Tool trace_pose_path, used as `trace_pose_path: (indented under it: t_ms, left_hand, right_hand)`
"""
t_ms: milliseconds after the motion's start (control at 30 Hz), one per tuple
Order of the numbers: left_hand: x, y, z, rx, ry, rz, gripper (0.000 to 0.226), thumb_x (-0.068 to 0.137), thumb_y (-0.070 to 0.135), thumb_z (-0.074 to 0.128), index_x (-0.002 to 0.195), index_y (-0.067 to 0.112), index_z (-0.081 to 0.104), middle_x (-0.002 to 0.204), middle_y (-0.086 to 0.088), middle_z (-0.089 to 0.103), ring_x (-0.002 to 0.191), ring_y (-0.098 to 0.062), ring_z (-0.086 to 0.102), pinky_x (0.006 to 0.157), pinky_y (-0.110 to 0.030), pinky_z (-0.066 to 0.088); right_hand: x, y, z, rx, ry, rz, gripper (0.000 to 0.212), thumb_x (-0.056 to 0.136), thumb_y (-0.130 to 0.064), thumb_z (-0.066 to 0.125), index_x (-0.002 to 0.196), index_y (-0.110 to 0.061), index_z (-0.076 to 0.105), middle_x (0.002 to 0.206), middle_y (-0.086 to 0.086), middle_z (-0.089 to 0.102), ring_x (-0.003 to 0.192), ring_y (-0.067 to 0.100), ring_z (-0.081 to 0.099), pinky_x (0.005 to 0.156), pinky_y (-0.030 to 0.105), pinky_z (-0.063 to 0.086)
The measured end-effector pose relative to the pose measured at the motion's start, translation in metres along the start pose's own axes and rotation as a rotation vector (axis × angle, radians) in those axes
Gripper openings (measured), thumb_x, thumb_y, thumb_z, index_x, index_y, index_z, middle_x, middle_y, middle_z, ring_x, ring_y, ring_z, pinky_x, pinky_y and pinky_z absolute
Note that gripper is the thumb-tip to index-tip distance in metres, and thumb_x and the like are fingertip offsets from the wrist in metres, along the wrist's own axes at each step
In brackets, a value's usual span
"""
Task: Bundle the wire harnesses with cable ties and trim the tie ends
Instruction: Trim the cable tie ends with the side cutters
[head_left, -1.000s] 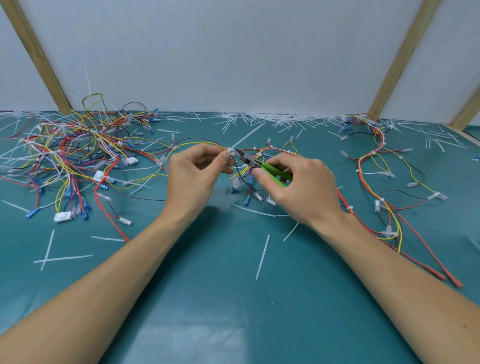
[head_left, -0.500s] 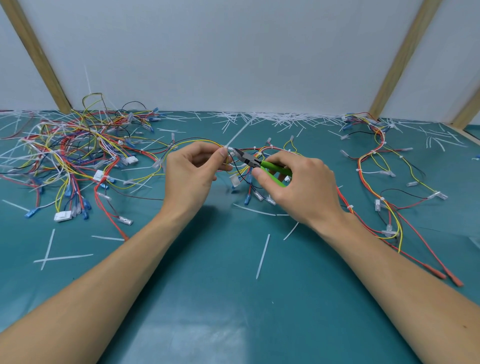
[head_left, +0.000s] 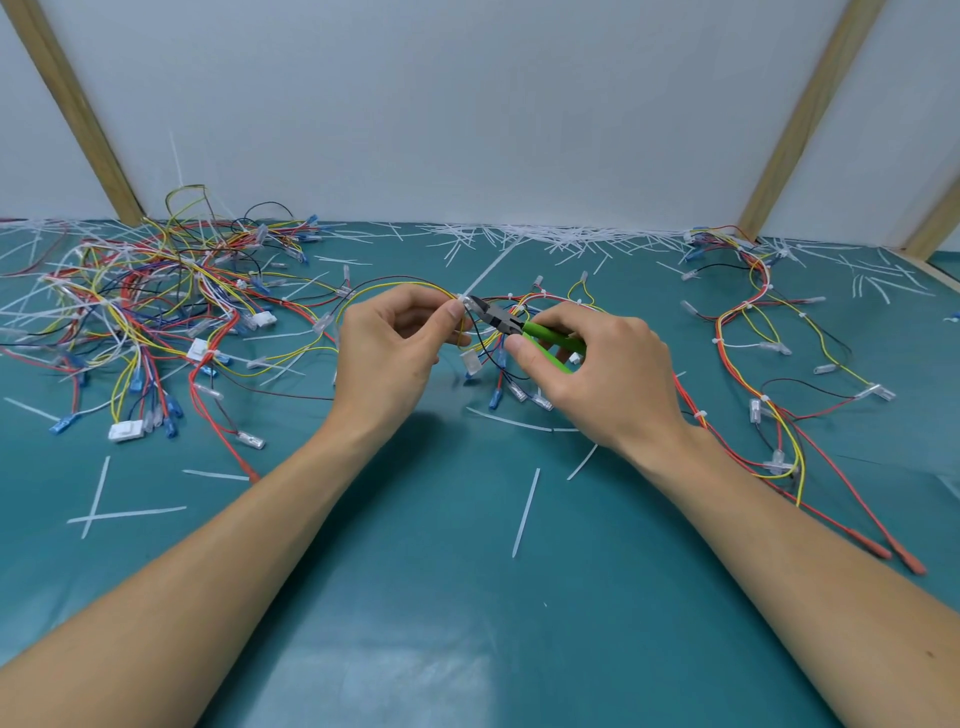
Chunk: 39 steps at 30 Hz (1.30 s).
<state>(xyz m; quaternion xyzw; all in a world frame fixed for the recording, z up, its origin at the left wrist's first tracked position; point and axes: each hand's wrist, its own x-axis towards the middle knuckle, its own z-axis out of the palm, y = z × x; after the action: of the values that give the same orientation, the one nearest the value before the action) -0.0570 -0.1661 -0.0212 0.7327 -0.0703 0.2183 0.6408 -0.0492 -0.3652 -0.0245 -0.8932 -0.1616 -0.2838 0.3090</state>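
My left hand (head_left: 395, 348) pinches a wire harness (head_left: 415, 287) of yellow, red and black wires just above the teal table, at a white cable tie (head_left: 485, 273) whose long tail sticks up and away to the right. My right hand (head_left: 597, 374) grips green-handled side cutters (head_left: 511, 325). The cutters' jaws sit at the tie head, right beside my left fingertips. Connectors of this harness hang below between my hands.
A tangled pile of harnesses (head_left: 150, 306) covers the table's left side. A tied harness (head_left: 753, 353) snakes down the right. Cut tie ends (head_left: 524, 512) lie scattered on the teal mat (head_left: 467, 597), thickest along the back wall. Wooden struts lean at both sides.
Both hands have lifted slightly. The cutter jaws have come closer to the tie head at my left fingertips, and the tie's tail now stands up more clearly.
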Motion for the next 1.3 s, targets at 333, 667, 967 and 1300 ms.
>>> trace_pose_path:
  t_ms: [333, 667, 967, 1300]
  left_hand:
    - [-0.0013, -0.0009, 0.0024, -0.012, -0.045, 0.021, 0.010, 0.094, 0.010, 0.070, 0.084, 0.013, 0.071, 0.074, 0.004, 0.074, 0.072, -0.016, 0.075, 0.060, -0.011, 0.048]
    - [-0.0032, -0.0038, 0.0034, 0.072, -0.086, 0.063, 0.008, 0.094, 0.013, 0.071, 0.087, 0.012, 0.072, 0.077, -0.001, 0.075, 0.072, -0.014, 0.074, 0.061, -0.010, 0.047]
    - [-0.0028, -0.0058, 0.0024, 0.090, -0.114, 0.056, 0.009, 0.093, 0.015, 0.072, 0.085, 0.015, 0.071, 0.077, 0.002, 0.075, 0.071, -0.008, 0.072, 0.062, -0.010, 0.047]
    - [-0.0031, -0.0062, 0.0015, 0.153, -0.160, 0.036, 0.015, 0.096, 0.009, 0.067, 0.082, 0.012, 0.068, 0.076, -0.007, 0.074, 0.068, -0.010, 0.067, 0.066, -0.015, 0.046]
  right_hand:
    - [-0.0001, -0.0013, -0.0006, -0.020, 0.002, 0.009, 0.034, 0.083, -0.069, 0.059, 0.086, -0.037, 0.069, 0.074, -0.020, 0.067, 0.071, 0.003, 0.056, 0.061, 0.009, 0.032]
    - [0.0013, 0.0022, 0.0019, 0.044, -0.107, 0.034, 0.037, 0.089, -0.065, 0.058, 0.084, -0.032, 0.072, 0.069, -0.017, 0.068, 0.069, 0.007, 0.063, 0.066, 0.030, 0.050]
    - [0.0008, 0.0039, 0.0040, 0.122, -0.182, 0.053, 0.038, 0.092, -0.061, 0.055, 0.079, -0.030, 0.073, 0.070, -0.010, 0.069, 0.067, 0.014, 0.062, 0.069, 0.040, 0.052]
    - [-0.0002, 0.0035, 0.0060, 0.090, -0.225, 0.064, 0.047, 0.088, -0.068, 0.050, 0.078, -0.028, 0.072, 0.068, -0.007, 0.069, 0.069, 0.018, 0.062, 0.071, 0.041, 0.053]
